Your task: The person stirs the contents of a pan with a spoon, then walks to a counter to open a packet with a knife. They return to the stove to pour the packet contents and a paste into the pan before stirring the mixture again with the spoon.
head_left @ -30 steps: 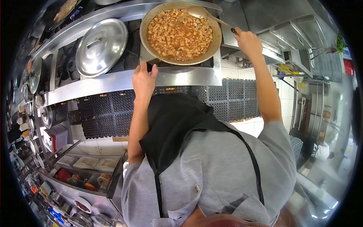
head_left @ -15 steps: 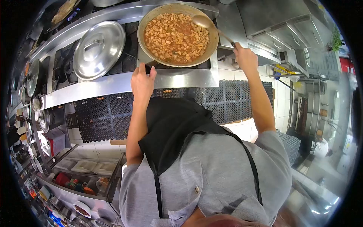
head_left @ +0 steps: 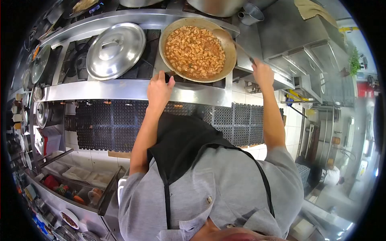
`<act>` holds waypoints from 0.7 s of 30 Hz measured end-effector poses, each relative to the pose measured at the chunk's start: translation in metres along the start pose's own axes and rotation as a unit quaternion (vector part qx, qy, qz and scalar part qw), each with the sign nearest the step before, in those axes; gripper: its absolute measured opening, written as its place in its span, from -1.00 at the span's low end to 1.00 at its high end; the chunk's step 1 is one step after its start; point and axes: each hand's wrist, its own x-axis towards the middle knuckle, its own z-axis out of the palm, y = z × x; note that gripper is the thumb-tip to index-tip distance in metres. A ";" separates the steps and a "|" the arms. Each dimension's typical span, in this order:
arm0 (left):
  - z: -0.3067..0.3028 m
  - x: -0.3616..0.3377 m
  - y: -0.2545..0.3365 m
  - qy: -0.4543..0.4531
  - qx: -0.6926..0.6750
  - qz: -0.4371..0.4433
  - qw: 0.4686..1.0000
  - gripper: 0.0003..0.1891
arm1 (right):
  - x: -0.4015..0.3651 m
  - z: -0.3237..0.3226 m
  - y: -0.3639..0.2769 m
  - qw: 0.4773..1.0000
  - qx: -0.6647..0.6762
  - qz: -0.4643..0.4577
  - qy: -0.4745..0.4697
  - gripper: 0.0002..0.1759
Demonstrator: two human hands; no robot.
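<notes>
A wide pan (head_left: 230, 56) of diced meat in reddish sauce (head_left: 195, 52) sits on the stove's right end. My left hand (head_left: 159, 89) is closed around the pan's dark handle (head_left: 170, 74) at the near side. In my right hand (head_left: 263, 74) is the dark grip of a large metal spoon (head_left: 223, 36). The spoon slants over the pan's right rim, with its bowl inside against the upper right edge of the food. Part of the left palm and fingers is hidden from above.
A big domed metal lid (head_left: 116, 54) lies on the burners left of the pan. Large pots (head_left: 217, 6) stand behind, and a metal cup (head_left: 251, 15) is at the back right. Steel drawers (head_left: 313, 56) are on the right. Black mats (head_left: 116, 124) cover floor below the stove.
The spoon's bowl has tilted and now sits lower against the pan's right inner side. The view has shifted, so the stove appears lower. My left hand keeps its hold on the handle.
</notes>
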 end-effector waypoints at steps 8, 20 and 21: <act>-0.002 0.001 0.002 -0.010 0.023 -0.017 1.000 -0.70 | 0.083 0.070 -0.042 0.988 0.103 -0.115 0.024 -0.57; 0.002 0.001 -0.003 -0.013 0.021 0.001 1.000 -0.64 | 0.017 0.026 -0.010 0.938 0.008 -0.329 0.112 -0.40; 0.003 0.000 -0.005 -0.016 0.016 -0.002 1.000 -0.62 | 0.008 0.014 -0.002 0.938 -0.022 -0.321 0.127 -0.39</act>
